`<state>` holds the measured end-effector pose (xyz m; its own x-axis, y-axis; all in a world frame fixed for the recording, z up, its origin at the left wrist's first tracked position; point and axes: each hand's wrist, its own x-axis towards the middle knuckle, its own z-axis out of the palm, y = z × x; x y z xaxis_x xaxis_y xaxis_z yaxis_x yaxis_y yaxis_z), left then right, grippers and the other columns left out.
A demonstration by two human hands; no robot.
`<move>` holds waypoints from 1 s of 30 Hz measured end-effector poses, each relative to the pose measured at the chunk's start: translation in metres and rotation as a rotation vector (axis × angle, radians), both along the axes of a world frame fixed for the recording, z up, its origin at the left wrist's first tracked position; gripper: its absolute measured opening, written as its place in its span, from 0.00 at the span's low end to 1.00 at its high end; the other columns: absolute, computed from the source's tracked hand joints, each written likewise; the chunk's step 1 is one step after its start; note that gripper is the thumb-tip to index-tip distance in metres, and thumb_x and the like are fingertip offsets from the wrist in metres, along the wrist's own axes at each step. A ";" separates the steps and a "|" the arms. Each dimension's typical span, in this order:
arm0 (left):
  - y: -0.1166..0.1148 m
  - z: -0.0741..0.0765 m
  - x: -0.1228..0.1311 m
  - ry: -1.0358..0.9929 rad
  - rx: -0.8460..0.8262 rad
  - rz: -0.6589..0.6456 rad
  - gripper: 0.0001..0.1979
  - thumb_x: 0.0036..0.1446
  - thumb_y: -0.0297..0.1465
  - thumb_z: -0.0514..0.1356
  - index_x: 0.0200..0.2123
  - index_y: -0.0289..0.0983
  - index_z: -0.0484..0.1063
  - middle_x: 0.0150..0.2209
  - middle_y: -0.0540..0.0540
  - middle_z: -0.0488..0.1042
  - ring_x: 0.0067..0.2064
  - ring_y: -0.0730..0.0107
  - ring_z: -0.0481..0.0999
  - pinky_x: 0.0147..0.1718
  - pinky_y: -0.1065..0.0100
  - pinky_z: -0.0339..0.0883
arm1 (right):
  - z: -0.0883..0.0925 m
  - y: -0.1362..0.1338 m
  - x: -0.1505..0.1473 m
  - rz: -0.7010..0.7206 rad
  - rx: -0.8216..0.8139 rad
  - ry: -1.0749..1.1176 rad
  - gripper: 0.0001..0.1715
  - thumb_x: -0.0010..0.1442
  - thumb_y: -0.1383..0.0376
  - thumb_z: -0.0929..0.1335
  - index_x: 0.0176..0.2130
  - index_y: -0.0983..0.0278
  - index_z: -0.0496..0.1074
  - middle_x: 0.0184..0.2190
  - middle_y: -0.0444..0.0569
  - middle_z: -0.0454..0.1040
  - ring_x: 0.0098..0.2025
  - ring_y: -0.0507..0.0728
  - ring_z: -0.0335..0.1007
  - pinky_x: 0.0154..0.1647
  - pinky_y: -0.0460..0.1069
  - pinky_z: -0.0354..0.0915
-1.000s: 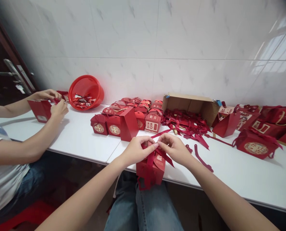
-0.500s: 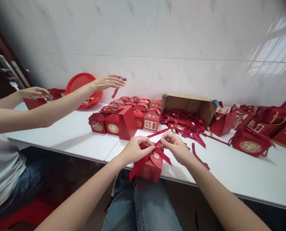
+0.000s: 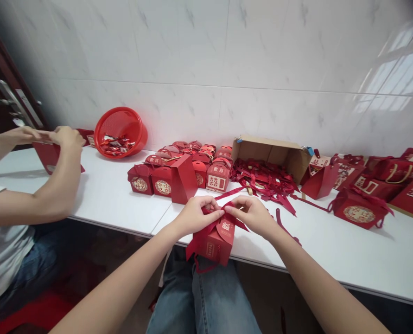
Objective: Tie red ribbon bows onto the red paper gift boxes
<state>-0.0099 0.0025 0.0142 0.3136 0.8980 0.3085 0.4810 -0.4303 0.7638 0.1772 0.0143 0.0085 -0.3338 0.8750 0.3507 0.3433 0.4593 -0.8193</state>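
A small red gift box (image 3: 216, 246) with gold lettering sits at the table's front edge, just above my knees. Red ribbon (image 3: 196, 245) is gathered in a bow or knot on its top, with tails hanging at both sides. My left hand (image 3: 200, 214) pinches the ribbon from the left, thumb pointing inward. From the right, my right hand (image 3: 248, 214) pinches the same ribbon, its fingertips nearly meeting the left thumb. The exact shape of the knot is hidden behind my fingers.
Finished-looking red boxes (image 3: 162, 181) stand in rows behind. A cardboard box (image 3: 272, 144) spills red ribbons. More red boxes (image 3: 361, 211) stand at right. A red basket (image 3: 142, 139) holds wrapped sweets. At left, a co-worker's hands (image 3: 65, 136) handle another red box (image 3: 49, 155).
My right hand has shifted slightly left, closer to my left hand at the knot. The co-worker's outstretched arm has drawn back left to the red box there.
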 end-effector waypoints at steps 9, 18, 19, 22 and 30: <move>0.001 -0.001 0.003 -0.017 -0.001 -0.031 0.09 0.50 0.34 0.60 0.25 0.34 0.72 0.27 0.47 0.75 0.31 0.69 0.72 0.33 0.70 0.65 | -0.010 -0.002 -0.020 -0.068 0.265 0.006 0.12 0.61 0.62 0.61 0.27 0.62 0.64 0.25 0.46 0.70 0.29 0.54 0.66 0.32 0.48 0.61; 0.002 -0.005 0.004 -0.071 -0.005 -0.047 0.08 0.48 0.31 0.60 0.21 0.34 0.69 0.23 0.50 0.73 0.28 0.72 0.71 0.30 0.72 0.64 | -0.017 0.001 -0.028 -0.099 0.185 -0.010 0.11 0.62 0.61 0.58 0.27 0.60 0.57 0.23 0.44 0.68 0.25 0.54 0.65 0.28 0.47 0.58; 0.002 -0.005 0.004 -0.069 -0.004 -0.046 0.08 0.48 0.31 0.60 0.21 0.34 0.69 0.23 0.50 0.73 0.28 0.72 0.71 0.30 0.72 0.64 | -0.017 0.001 -0.028 -0.109 0.181 -0.011 0.11 0.61 0.61 0.58 0.27 0.59 0.56 0.22 0.43 0.68 0.25 0.54 0.64 0.27 0.47 0.58; 0.003 -0.006 0.004 -0.069 0.007 -0.045 0.07 0.48 0.30 0.60 0.21 0.34 0.68 0.22 0.50 0.72 0.28 0.72 0.71 0.30 0.72 0.64 | -0.015 0.002 -0.028 -0.138 0.172 -0.021 0.11 0.60 0.61 0.58 0.26 0.59 0.55 0.21 0.42 0.66 0.24 0.54 0.63 0.26 0.47 0.56; 0.000 -0.006 0.003 -0.053 0.040 -0.052 0.09 0.50 0.32 0.60 0.21 0.35 0.69 0.23 0.50 0.74 0.28 0.72 0.71 0.30 0.72 0.64 | -0.014 0.006 -0.027 -0.192 0.159 0.002 0.15 0.58 0.60 0.61 0.22 0.59 0.55 0.18 0.41 0.62 0.23 0.53 0.59 0.25 0.47 0.54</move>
<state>-0.0072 0.0024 0.0086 0.3415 0.8676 0.3615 0.4167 -0.4845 0.7692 0.1503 0.0206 -0.0051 -0.1656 0.8559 0.4900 0.4350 0.5093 -0.7426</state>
